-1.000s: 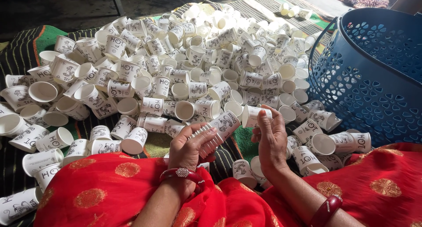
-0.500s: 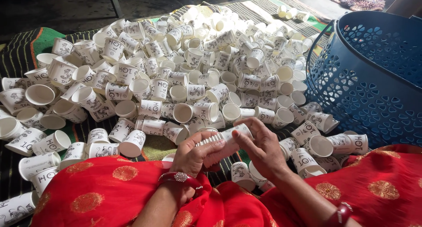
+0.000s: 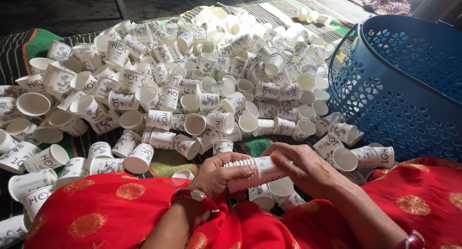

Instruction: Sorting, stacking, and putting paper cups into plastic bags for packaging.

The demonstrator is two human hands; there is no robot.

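Currently, the left hand (image 3: pixel 219 172) and right hand (image 3: pixel 305 167) are both gripping one short nested stack of paper cups (image 3: pixel 252 171) over the lap. Most loose cups (image 3: pixel 192 85) are lying unstacked on the striped mat (image 3: pixel 29 46); the blue basket (image 3: pixel 404 90) is standing nearby.

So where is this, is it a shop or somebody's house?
Probably a home or small workshop floor, not a shop: loose white printed paper cups lie heaped on a striped woven floor mat, beside a big blue plastic perforated basket, and both hands grip a nested cup stack.

White cups (image 3: pixel 192 85), blue basket (image 3: pixel 394 99), striped mat (image 3: pixel 29 46)
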